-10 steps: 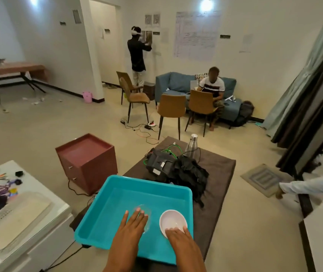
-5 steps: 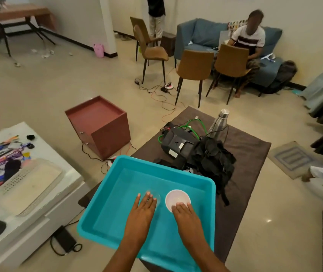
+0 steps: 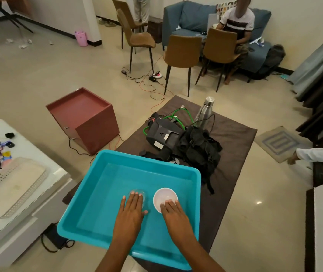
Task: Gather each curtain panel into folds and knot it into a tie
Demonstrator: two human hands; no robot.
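Grey-green and dark brown curtain panels (image 3: 319,63) hang at the far right edge, well away from both hands. My left hand (image 3: 131,214) lies flat with straight fingers inside a turquoise tub (image 3: 90,205), its fingertips over a clear glass bowl (image 3: 138,193). My right hand (image 3: 173,214) also lies flat in the tub, fingertips resting on the near rim of a small white bowl (image 3: 164,198). Neither hand holds anything.
The tub sits on a low brown-covered table (image 3: 235,140) with a black bag (image 3: 198,150), a dark case with green cables and a steel bottle (image 3: 204,110). A red cabinet (image 3: 84,118) stands left, a white counter (image 3: 19,185) nearer left. Chairs, a sofa and a seated person are behind.
The view has tilted down and moved closer, so the curtains slid to the right edge. Both hands stay flat in the tub by the two bowls.
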